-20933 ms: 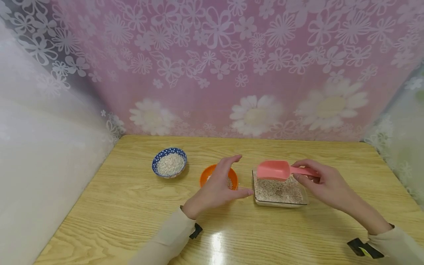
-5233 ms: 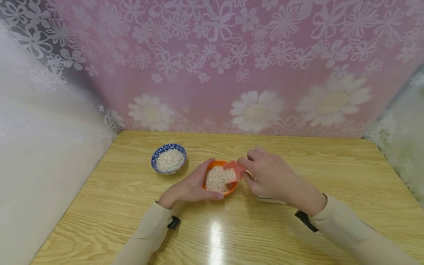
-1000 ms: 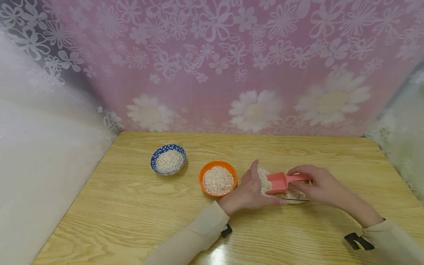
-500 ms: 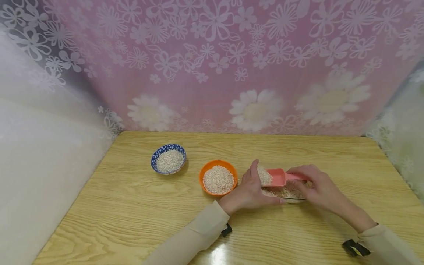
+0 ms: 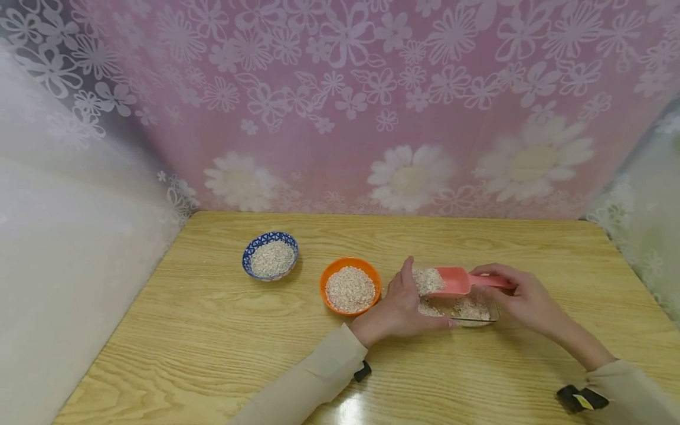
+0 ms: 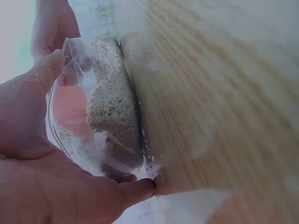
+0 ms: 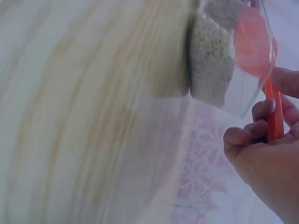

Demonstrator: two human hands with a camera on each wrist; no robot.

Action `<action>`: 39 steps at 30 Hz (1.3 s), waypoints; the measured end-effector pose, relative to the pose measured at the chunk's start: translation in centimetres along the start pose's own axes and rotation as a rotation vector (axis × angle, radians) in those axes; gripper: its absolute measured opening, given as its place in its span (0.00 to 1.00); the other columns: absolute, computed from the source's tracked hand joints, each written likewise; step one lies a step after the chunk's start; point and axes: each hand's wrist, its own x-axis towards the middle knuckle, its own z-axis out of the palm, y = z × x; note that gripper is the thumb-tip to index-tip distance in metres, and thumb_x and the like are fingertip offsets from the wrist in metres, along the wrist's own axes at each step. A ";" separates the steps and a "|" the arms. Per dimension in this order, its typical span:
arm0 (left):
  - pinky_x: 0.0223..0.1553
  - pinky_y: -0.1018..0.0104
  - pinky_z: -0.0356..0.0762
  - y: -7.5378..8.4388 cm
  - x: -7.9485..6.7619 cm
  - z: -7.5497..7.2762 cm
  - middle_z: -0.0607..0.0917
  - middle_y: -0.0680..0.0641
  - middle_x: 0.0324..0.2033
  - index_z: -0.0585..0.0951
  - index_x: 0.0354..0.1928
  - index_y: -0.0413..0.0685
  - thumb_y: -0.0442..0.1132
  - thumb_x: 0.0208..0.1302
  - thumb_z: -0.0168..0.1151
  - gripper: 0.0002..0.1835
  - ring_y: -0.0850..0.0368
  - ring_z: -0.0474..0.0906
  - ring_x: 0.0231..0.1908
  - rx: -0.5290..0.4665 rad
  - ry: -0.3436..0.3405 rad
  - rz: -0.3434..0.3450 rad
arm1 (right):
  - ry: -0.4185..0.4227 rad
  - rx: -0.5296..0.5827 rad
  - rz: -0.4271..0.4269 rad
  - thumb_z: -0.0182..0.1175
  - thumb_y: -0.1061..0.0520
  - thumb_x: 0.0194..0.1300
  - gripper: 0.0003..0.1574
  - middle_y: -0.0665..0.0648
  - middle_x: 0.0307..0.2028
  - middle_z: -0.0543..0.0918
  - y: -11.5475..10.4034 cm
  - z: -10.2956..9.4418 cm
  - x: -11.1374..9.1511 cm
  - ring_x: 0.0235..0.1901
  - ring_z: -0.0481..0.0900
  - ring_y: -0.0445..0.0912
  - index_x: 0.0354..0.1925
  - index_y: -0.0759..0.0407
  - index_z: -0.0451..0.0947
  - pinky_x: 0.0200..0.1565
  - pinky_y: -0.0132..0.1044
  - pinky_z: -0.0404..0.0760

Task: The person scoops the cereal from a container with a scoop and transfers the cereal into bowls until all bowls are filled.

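Observation:
My right hand holds a pink scoop by its handle, low over a clear glass dish. Pale oat-like flakes fill the scoop's front half. My left hand grips the dish's left end, thumb along the near side and fingers at the far side; it hides that end from the head camera. Through the glass wall, the left wrist view shows flakes heaped unevenly inside. In the right wrist view, fingers curl round the scoop's handle.
Just left of my left hand stands an orange bowl heaped with flakes. A blue-and-white patterned bowl, also holding flakes, sits farther left and back. All rest on a wood-grain table, with a pink flowered curtain behind.
Over the last second the scoop has risen slightly and shifted right with flakes in it. Earlier, my left hand was at the orange bowl; that bowl is fuller than at first.

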 end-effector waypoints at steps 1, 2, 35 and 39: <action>0.74 0.49 0.65 0.0 0.0 0.0 0.53 0.44 0.81 0.32 0.82 0.60 0.69 0.49 0.76 0.73 0.48 0.51 0.80 -0.001 -0.001 0.001 | -0.007 0.032 0.010 0.65 0.66 0.68 0.19 0.43 0.41 0.88 0.1 -0.3 -0.1 0.31 0.81 0.34 0.56 0.56 0.82 0.27 0.31 0.74; 0.74 0.49 0.65 0.0 0.0 0.0 0.52 0.44 0.81 0.32 0.82 0.60 0.69 0.49 0.75 0.73 0.48 0.51 0.80 -0.001 -0.001 0.003 | -0.012 0.060 0.021 0.64 0.66 0.69 0.19 0.40 0.40 0.88 0.3 -0.5 -0.2 0.30 0.82 0.35 0.56 0.57 0.81 0.26 0.32 0.73; 0.74 0.44 0.64 -5.1 -4.2 -8.2 0.53 0.51 0.81 0.50 0.82 0.62 0.67 0.63 0.66 0.53 0.51 0.50 0.80 0.081 0.152 0.231 | 0.140 0.533 -0.018 0.55 0.75 0.71 0.21 0.42 0.43 0.86 -1.3 -0.9 0.5 0.35 0.78 0.34 0.56 0.63 0.81 0.34 0.24 0.78; 0.74 0.43 0.63 -7.1 -5.0 -9.6 0.53 0.53 0.80 0.51 0.82 0.64 0.68 0.60 0.68 0.54 0.52 0.49 0.80 0.097 0.149 0.231 | 0.131 0.386 -0.010 0.58 0.73 0.70 0.20 0.40 0.43 0.86 -2.3 -0.5 1.1 0.36 0.80 0.33 0.57 0.63 0.81 0.37 0.22 0.81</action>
